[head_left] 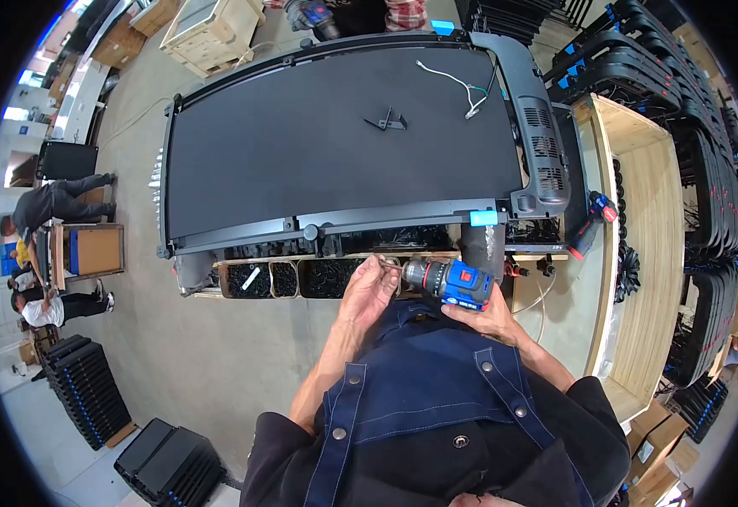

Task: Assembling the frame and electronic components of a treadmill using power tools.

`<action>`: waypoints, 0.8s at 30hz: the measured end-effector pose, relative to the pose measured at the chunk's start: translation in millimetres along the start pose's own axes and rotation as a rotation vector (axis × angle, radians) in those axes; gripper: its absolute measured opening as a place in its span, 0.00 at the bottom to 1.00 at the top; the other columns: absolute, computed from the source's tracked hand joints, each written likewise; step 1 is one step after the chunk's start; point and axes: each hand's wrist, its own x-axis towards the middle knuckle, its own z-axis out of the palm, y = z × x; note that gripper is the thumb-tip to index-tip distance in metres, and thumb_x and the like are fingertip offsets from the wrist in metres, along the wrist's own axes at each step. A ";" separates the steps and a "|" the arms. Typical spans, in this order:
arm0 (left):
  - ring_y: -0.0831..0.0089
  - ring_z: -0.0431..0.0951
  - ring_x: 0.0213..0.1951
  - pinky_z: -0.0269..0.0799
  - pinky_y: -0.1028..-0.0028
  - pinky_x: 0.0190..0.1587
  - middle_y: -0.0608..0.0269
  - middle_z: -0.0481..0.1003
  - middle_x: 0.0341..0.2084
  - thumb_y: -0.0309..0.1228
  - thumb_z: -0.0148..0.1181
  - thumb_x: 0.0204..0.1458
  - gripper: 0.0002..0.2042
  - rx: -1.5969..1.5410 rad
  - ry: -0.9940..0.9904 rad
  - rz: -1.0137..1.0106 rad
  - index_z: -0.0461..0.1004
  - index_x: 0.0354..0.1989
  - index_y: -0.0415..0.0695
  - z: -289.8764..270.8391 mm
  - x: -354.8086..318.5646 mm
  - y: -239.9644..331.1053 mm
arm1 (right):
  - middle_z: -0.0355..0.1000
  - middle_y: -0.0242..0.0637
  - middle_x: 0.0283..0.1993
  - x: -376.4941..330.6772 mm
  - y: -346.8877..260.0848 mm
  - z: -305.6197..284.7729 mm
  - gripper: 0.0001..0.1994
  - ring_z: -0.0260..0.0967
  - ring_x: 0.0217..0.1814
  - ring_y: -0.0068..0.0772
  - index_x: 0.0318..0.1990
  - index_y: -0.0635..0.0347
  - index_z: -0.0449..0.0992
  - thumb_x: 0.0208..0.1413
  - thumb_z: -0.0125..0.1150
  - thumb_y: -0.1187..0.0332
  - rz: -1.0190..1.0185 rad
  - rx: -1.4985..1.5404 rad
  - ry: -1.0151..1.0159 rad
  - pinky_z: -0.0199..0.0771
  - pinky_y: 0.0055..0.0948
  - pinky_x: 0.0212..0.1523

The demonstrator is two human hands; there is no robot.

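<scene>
My right hand point(489, 318) is wrapped round a blue cordless drill point(462, 284), its chuck turned to the left. My left hand point(367, 292) is closed in a pinch right at the tip of the drill's bit; what sits between the fingertips is too small to make out. Just beyond both hands lies a treadmill point(259, 152) with a wide black belt and a dark motor cover point(541, 144) at its right end. A small black bracket point(393, 122) and a white cable point(445, 74) rest on the belt.
Below the treadmill's near rail, bins point(246, 280) hold black small parts. A red-and-black power tool point(590, 226) stands at the right, beside a long wooden crate point(644, 194). Across the treadmill, another person's gloved hand point(311, 15) holds a drill. Black frames point(707, 169) are stacked far right.
</scene>
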 end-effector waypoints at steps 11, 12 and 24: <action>0.74 0.81 0.33 0.80 0.75 0.36 0.62 0.79 0.30 0.40 0.61 0.64 0.12 0.523 0.108 0.155 0.76 0.40 0.42 45.4 9.0 32.1 | 0.80 0.44 0.48 22.2 -10.1 -16.4 0.29 0.80 0.47 0.39 0.56 0.64 0.75 0.44 0.77 0.70 -0.441 -0.324 -0.010 0.79 0.33 0.51; 0.75 0.80 0.32 0.79 0.76 0.35 0.62 0.79 0.30 0.40 0.61 0.64 0.12 0.567 0.119 0.120 0.76 0.40 0.42 44.6 10.2 34.7 | 0.79 0.46 0.51 22.8 -15.1 -20.8 0.33 0.81 0.50 0.44 0.58 0.63 0.75 0.41 0.78 0.70 -0.539 -0.363 -0.020 0.80 0.36 0.53; 0.80 0.72 0.24 0.70 0.79 0.29 0.68 0.75 0.24 0.39 0.61 0.65 0.12 0.655 0.094 0.175 0.75 0.37 0.42 85.4 55.7 62.9 | 0.80 0.43 0.41 43.1 -24.5 10.9 0.21 0.80 0.42 0.44 0.49 0.64 0.76 0.47 0.75 0.70 -0.249 -0.110 0.159 0.79 0.36 0.45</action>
